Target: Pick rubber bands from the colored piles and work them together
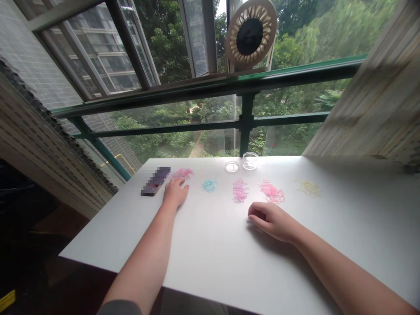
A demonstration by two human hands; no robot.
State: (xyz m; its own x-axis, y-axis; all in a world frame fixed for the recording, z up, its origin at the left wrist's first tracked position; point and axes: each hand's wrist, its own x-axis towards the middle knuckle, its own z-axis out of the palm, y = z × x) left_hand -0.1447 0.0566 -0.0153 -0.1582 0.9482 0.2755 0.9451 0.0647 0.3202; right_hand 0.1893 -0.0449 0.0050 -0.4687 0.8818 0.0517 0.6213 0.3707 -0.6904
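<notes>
My left hand [176, 192] reaches forward with its fingers stretched out and its thumb apart, fingertips at the near edge of a pile of pink, thin rubber bands [183, 173]. Just above the table, my right hand [271, 218] is curled, with thumb and fingertips close together; what they hold, if anything, is hidden. Beyond it lies a pile of coral-pink bands [272, 191]. A purple-pink pile [240, 191] sits to its left, a turquoise pile [209, 186] farther left, and a pale yellow pile [310, 189] to the right.
A phone [156, 181] lies left of my left hand on the white table [203, 245]. At the back edge stand a clear round container [250, 162] and a clear round lid [232, 166]. Behind are a green railing [183, 127], a round fan [251, 37] and curtains on both sides.
</notes>
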